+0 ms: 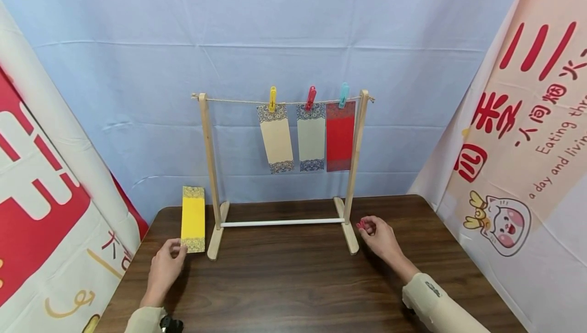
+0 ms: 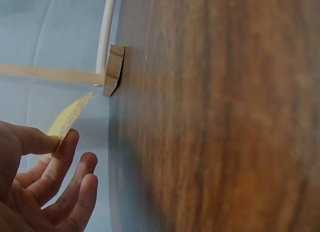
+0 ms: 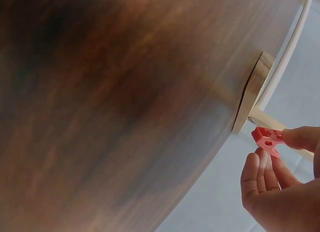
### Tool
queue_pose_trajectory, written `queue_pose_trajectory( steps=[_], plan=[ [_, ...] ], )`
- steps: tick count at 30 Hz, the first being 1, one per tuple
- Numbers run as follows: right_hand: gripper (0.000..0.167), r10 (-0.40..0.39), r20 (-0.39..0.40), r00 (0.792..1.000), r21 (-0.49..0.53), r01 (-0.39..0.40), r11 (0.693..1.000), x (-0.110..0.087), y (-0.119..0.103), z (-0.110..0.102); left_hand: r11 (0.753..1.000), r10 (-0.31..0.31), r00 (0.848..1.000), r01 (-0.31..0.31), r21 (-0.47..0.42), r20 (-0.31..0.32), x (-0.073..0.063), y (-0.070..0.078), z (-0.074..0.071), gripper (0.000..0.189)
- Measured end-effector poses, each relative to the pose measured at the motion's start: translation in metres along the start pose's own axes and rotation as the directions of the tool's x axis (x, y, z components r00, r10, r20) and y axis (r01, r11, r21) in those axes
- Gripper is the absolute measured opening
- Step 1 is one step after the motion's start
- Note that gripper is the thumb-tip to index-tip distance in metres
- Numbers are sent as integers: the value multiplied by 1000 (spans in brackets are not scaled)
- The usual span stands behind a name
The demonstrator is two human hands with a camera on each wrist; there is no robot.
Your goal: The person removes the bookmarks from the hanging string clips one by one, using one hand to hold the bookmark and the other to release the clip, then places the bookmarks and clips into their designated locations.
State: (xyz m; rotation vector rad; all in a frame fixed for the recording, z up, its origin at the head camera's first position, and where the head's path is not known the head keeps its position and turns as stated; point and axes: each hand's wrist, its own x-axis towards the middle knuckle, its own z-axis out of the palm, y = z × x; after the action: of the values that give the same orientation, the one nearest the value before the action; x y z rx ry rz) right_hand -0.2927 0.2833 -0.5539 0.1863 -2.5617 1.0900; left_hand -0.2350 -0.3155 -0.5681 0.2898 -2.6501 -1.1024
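At the table's left, my left hand [image 1: 166, 267] pinches the lower corner of a yellow paper strip [image 1: 193, 218] with patterned ends. In the left wrist view the strip [image 2: 70, 117] is seen nearly edge-on between thumb and fingers, above the table. My right hand [image 1: 381, 239], right of the rack's foot, pinches a red clothespin [image 3: 268, 140] between thumb and fingers. On the rack's string hang a cream strip [image 1: 277, 139] under a yellow clothespin [image 1: 272, 100], a grey-green strip [image 1: 311, 139] under a red clothespin [image 1: 311, 98], and a red strip [image 1: 340, 139] under a light blue clothespin [image 1: 344, 95].
A wooden rack [image 1: 208, 155] with a white lower bar [image 1: 282, 222] stands at the back of the brown table [image 1: 284, 287]. Its string [image 1: 234, 101] runs between the two posts. Behind hangs a light blue cloth [image 1: 275, 27]; printed banners [image 1: 523, 119] flank both sides.
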Motion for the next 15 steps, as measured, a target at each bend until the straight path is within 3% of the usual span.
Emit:
queue_pose_trajectory(
  steps=[15],
  plan=[
    [22,49,46,998,-72,-46,996,-3,4,1,1000,-1,999,0,9,48,1,-4,-1,39]
  ],
)
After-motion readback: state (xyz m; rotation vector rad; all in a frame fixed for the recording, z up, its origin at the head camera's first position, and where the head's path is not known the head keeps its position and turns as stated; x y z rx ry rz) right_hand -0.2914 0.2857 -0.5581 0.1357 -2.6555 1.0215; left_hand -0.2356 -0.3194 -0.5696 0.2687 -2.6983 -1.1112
